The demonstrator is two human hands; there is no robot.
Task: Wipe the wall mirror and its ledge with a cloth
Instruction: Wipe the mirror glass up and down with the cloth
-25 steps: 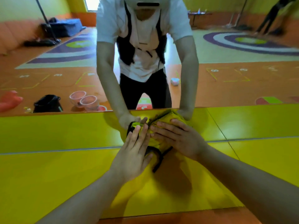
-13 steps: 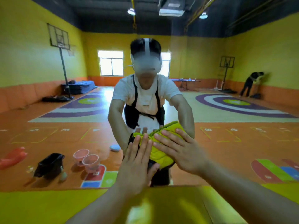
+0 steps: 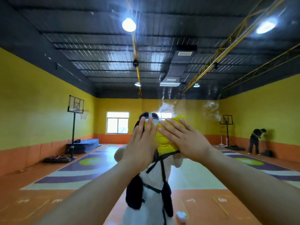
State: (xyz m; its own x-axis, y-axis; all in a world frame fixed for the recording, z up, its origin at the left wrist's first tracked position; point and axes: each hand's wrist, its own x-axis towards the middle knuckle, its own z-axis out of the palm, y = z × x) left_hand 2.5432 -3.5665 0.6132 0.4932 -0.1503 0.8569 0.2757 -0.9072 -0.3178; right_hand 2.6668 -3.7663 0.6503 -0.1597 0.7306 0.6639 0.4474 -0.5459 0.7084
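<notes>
Yellow cloth (image 3: 164, 140) sits bunched under both my palms, pressed against the wall mirror (image 3: 48, 111), right over the face of my reflection (image 3: 152, 184). My left hand (image 3: 141, 146) lies on the cloth's left edge with its fingers straight, close together and pointing up. My right hand (image 3: 186, 140) is spread across the cloth's right part, fingers angled up and to the left. Neither hand curls round the cloth; both only press it flat to the glass. Whitish streaks (image 3: 167, 106) mark the glass just above the cloth, and a second smeared patch (image 3: 211, 108) shows further right. Painted floor numbers appear reversed in the reflection: a 7 (image 3: 192, 200) and an 8 (image 3: 222, 199) at lower right, while the fainter marks (image 3: 24, 200) at lower left are too blurred to read. A black strip (image 3: 162, 157) under the cloth may be its trim or a harness strap; I cannot tell which. A small pale thing (image 3: 181, 215) near the bottom edge is too blurred to name.
</notes>
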